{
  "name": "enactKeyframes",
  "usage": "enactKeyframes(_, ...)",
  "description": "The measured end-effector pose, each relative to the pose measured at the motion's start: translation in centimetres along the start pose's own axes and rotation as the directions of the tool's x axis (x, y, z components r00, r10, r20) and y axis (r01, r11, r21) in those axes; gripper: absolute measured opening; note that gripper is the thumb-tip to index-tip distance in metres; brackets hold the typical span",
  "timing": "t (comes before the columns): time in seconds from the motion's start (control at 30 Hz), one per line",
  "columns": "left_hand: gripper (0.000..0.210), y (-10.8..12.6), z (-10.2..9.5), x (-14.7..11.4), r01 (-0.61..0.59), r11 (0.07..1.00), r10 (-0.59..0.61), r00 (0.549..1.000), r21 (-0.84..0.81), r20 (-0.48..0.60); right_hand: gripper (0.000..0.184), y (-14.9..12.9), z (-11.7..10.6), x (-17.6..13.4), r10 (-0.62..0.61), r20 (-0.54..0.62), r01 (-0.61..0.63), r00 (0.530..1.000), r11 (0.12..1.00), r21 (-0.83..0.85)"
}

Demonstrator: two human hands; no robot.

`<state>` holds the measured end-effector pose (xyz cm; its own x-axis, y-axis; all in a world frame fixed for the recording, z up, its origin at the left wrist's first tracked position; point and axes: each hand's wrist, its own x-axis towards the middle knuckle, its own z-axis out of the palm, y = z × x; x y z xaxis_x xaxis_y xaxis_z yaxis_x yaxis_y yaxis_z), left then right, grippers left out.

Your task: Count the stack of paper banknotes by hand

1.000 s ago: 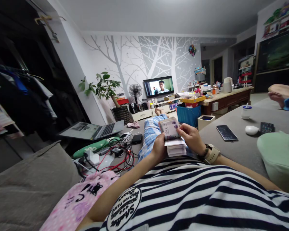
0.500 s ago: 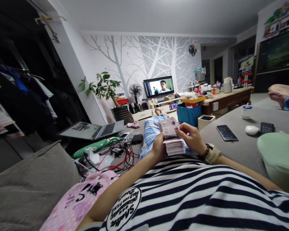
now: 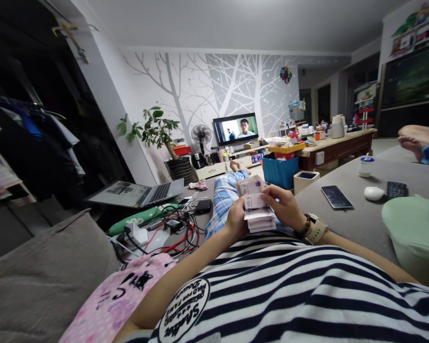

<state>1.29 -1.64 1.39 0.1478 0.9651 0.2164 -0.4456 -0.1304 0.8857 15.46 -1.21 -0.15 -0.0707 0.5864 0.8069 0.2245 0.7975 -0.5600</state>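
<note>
A thick stack of banknotes (image 3: 250, 186) is held above my lap, its lower part folded down toward my belly. My left hand (image 3: 237, 218) is closed round the stack's left side, the thumb along its edge. On the right side, my right hand (image 3: 281, 202) pinches the edge of one note, which is bent down over the others. A pale watch (image 3: 316, 229) and a dark bracelet are on my right wrist. Below the hands lie my striped shirt (image 3: 279, 281) and blue checked trousers (image 3: 223, 200).
To the left are a laptop (image 3: 143, 194), tangled cables (image 3: 186, 238) and a pink cloth (image 3: 128, 290). On the right lie a phone (image 3: 336, 197), a white mouse (image 3: 373, 193), a remote (image 3: 396, 189), a yogurt cup (image 3: 366, 166) and a green bin (image 3: 411, 228). Another person's feet (image 3: 414, 138) rest at far right.
My right hand has drawn the top note's edge down toward me, so it now folds over the stack. My left hand keeps its hold with little movement.
</note>
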Motion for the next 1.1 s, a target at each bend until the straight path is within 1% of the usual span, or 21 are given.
enactKeyframes(0.37, 0.026, -0.28, -0.21, 0.33, -0.025, 1.0, 0.024, 0.998, 0.008, 0.05, 0.032, -0.15, -0.05, -0.02, -0.02, -0.004, 0.02, 1.0, 1.0, 0.004)
enactKeyframes(0.6, 0.028, -0.57, -0.23, 0.54, 0.035, 0.999, -0.031, 0.996, -0.037, 0.079, 0.036, -0.37, -0.05, 0.01, -0.013, 0.0, 0.013, 1.0, 1.0, 0.01)
enactKeyframes(0.83, 0.029, -0.4, -0.15, 0.24, 0.007, 1.0, -0.006, 0.999, -0.017, 0.052, 0.034, -0.17, 0.05, -0.02, -0.036, -0.003, 0.036, 0.999, 0.999, 0.033)
enactKeyframes(0.9, 0.029, -0.23, 0.05, 0.08, 0.032, 0.999, -0.03, 0.998, -0.029, 0.05, 0.034, -0.01, 0.08, -0.03, -0.037, -0.004, 0.037, 0.999, 0.999, 0.036)
enactKeyframes(1.0, 0.03, -0.14, 0.28, 0.14, 0.106, 0.99, -0.102, 0.994, -0.09, 0.048, 0.035, 0.14, 0.05, -0.08, -0.027, -0.004, 0.027, 1.0, 0.998, 0.05)
enactKeyframes(1.1, 0.031, -0.24, 0.37, 0.43, 0.145, 0.977, -0.149, 0.989, -0.154, -0.01, 0.038, 0.19, 0.0, -0.08, -0.011, 0.033, 0.009, 0.999, 0.996, 0.088)
